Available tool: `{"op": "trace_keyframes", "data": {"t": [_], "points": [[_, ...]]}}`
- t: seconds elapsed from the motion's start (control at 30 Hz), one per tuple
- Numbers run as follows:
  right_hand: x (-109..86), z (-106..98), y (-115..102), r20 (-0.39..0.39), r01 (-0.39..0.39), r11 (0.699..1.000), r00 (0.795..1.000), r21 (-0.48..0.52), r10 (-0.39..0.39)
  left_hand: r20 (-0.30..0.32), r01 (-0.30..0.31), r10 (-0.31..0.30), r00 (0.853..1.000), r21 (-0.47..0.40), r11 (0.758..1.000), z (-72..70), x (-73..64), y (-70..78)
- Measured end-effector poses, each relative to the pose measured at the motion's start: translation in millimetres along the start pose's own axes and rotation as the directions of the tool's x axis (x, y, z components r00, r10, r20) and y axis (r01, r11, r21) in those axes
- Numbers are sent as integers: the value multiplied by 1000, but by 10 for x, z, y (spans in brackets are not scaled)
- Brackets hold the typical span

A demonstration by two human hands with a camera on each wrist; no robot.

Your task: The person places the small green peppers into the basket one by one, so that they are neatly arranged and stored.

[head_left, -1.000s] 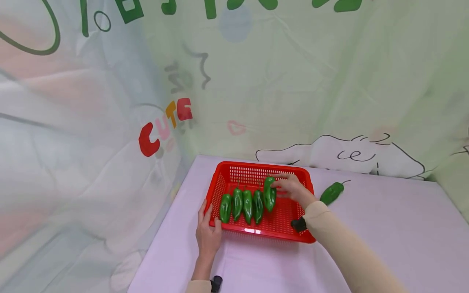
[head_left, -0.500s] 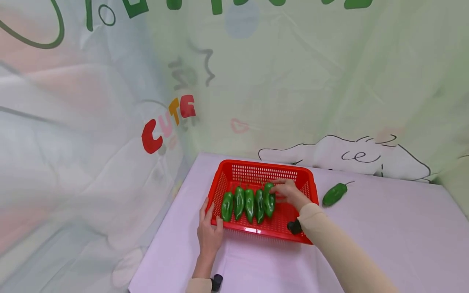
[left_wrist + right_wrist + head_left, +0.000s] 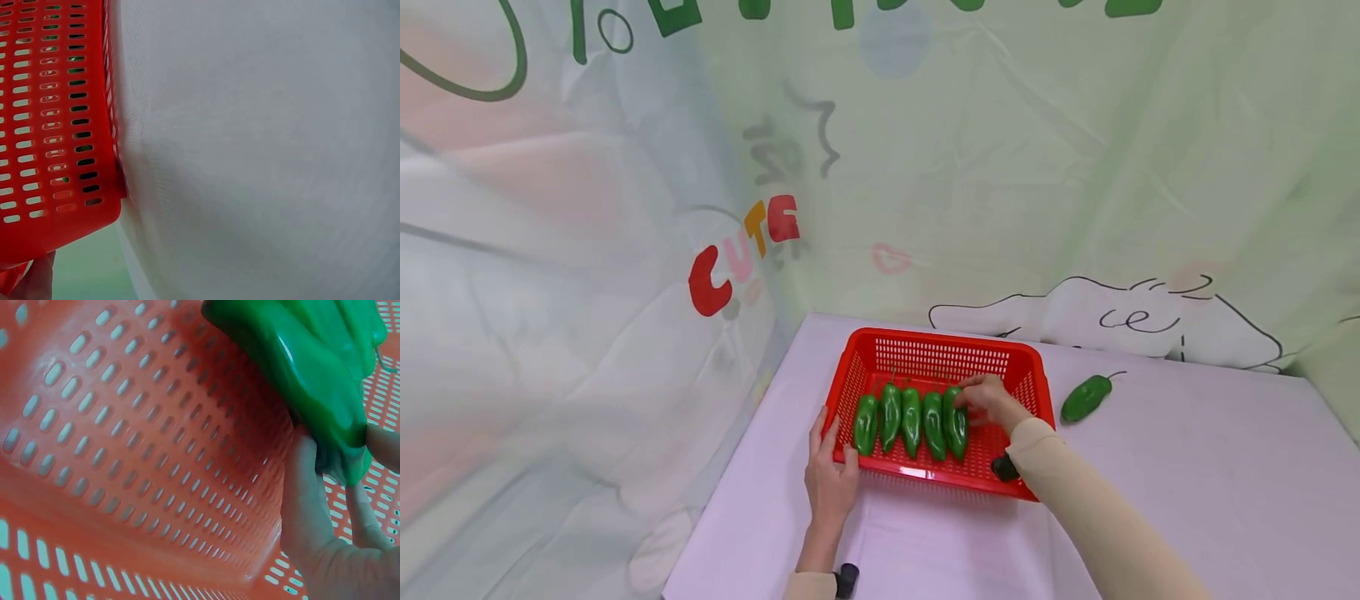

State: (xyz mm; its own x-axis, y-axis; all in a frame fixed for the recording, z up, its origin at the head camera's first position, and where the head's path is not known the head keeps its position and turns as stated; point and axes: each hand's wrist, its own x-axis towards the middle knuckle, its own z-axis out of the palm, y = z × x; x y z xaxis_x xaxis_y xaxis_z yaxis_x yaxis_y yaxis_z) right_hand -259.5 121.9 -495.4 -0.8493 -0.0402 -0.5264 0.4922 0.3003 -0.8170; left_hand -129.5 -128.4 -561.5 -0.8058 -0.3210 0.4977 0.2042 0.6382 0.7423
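A red plastic basket (image 3: 925, 475) stands on the table, with a row of glossy green peppers (image 3: 912, 423) lying side by side in its left and middle part. At the right end of that row, my right hand (image 3: 992, 398) holds the stem end of a green pepper (image 3: 956, 431). The right wrist view shows thumb and fingers around this pepper (image 3: 306, 378), which lies against its neighbours. My left hand (image 3: 831, 485) grips the basket's front left corner. In the left wrist view, only a bit of a finger (image 3: 39, 281) shows under the perforated basket wall (image 3: 56, 231).
One more green pepper (image 3: 1086, 399) lies on the table (image 3: 1180, 467) right of the basket. A printed cloth backdrop (image 3: 1000, 183) rises behind the table and along its left side. Bare basket floor (image 3: 156, 456) shows beside the held pepper.
My right hand has brought its pepper down and toward the front, beside the others in the row. The left hand keeps its grip on the basket corner. The head view has shifted slightly.
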Motion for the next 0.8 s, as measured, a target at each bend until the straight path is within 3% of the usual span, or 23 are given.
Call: {"op": "trace_keyframes", "data": {"t": [0.4,0.8], "points": [[80,14,61,-19,4,999,1000,-38,-5,-7,-13,13,1000,3,1000,10,-13,-25],[-120,-102,-81,-19,66,997,998,-44,-66,-6,-12,12,1000,-5,1000,3,-17,-26]]}}
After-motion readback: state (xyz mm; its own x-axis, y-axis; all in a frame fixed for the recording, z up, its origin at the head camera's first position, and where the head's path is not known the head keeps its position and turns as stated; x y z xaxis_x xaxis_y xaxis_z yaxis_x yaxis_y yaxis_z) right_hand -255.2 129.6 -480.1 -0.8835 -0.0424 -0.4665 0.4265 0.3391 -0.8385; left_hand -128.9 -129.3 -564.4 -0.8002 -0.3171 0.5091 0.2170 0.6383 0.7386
